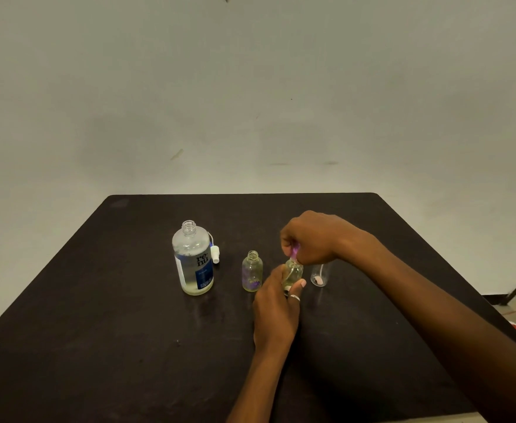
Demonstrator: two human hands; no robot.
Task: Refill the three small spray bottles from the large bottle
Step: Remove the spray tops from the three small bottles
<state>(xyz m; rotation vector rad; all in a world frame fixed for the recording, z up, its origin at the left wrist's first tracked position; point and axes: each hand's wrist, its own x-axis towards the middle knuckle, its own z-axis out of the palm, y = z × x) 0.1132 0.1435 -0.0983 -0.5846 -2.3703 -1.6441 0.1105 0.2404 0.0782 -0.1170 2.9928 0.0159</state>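
Left hand point(276, 303): fingers curled round the lower body of a small glass bottle, thumb pressed against its near side; a ring point(294, 297) on one finger. Bottle gripped and upright, base at or just above the table, contact not clear.

Right hand point(311, 238): above the same bottle, fingertips pinched together on a purple spray top point(295, 250) at the bottle's neck. A thin tube runs down from the top into the bottle. Whether the top is screwed on or free, cannot tell.

Held spray bottle point(293, 271): clear glass, middle of the three small ones; pale yellowish liquid inside, level hard to read.

Left small bottle point(252, 271): stands upright on the table just beside the left hand, neck open, no top. Faint yellowish tint; a purple shape shows low in it, either inside or on the glass.

Right small bottle point(320, 274): clear, partly hidden behind the right wrist; a pale pinkish piece at the bottom and a thin white tube within. Liquid not discernible.

Large bottle point(193, 259): upright, left of the small ones and well apart, cap off, neck open. Blue and white "renu" label. Clear liquid in the lower part.

White cap point(215, 254): just behind the large bottle's right shoulder.

Table point(98, 315): dark, matte; bears all items.
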